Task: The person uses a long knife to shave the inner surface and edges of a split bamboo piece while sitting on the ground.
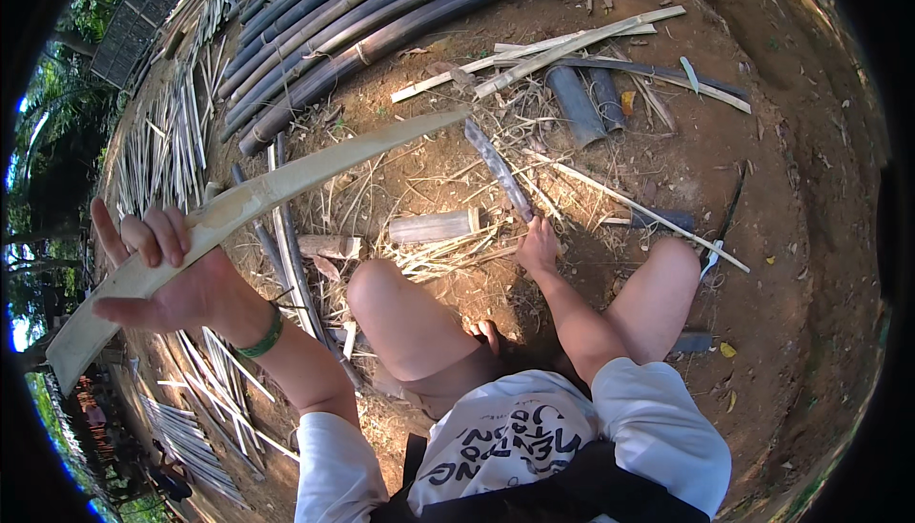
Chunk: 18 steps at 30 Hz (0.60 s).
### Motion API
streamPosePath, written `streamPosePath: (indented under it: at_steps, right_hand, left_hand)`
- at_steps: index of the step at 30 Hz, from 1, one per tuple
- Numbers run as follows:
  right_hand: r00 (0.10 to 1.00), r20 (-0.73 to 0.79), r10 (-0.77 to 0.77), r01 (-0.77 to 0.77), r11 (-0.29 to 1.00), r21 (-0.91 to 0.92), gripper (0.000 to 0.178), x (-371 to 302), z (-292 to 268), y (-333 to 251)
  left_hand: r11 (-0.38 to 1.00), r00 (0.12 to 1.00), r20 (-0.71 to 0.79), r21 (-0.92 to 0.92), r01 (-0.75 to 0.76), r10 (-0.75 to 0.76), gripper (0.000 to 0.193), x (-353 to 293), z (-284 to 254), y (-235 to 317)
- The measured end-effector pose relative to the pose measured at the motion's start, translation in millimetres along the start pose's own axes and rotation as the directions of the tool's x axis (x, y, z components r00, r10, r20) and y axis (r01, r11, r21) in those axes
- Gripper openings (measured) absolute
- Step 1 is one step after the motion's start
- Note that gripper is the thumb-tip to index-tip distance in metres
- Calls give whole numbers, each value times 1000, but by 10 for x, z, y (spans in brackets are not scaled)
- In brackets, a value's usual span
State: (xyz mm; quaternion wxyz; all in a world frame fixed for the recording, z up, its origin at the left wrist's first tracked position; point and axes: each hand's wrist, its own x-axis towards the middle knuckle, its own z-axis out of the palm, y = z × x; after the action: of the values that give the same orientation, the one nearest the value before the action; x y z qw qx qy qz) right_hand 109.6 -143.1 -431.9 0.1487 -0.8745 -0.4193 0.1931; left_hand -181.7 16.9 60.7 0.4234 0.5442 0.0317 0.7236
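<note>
My left hand (181, 280) is raised at the left, its fingers curled over a wide, pale bamboo strip (286, 183). The strip's narrow far end reaches to the middle of the view, and its broad near end sticks out past my thumb. Between my knees, my right hand (538, 246) is closed round the grip of a machete (498, 172). Its mottled grey blade points away from me, with the tip close to the strip's far end; I cannot tell if they touch. A short bamboo piece (434, 226) lies left of my right hand, beside pale shavings (448, 261).
Long dark bamboo poles (381, 41) lie across the back. Many thin split strips (162, 161) cover the ground at left. Two dark bamboo sections (577, 108) and crossed slats (581, 46) lie ahead. Near my right knee are a thin stick (648, 210) and a dark-bladed tool (732, 208).
</note>
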Motion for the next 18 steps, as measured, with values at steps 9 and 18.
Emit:
streamPosePath:
  at_steps: [9, 18]
  right_hand:
    - [986, 163, -27, 37, 998, -56, 61, 265, -203, -30]
    - [917, 399, 17, -223, 851, 475, 65, -124, -1133, -705]
  left_hand:
    - [996, 998, 48, 79, 38, -42, 91, 220, 379, -118]
    - [955, 999, 37, 294, -36, 26, 83, 303, 641, -11]
